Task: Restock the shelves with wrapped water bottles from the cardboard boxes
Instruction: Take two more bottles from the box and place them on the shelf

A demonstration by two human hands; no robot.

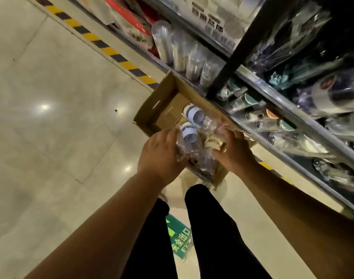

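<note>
Cardboard box (152, 109) on tiled floor (51, 117).

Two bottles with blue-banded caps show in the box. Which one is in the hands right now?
The nearer bottle, wrapped in plastic, sits between the left hand and right hand. The other bottle lies untouched farther back in the cardboard box.

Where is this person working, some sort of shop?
Probably a shop or stockroom aisle. Tiered shelves hold rows of wrapped bottles, an open cardboard box of more sits on the tiled floor, and hazard tape runs along the shelf base.
</note>
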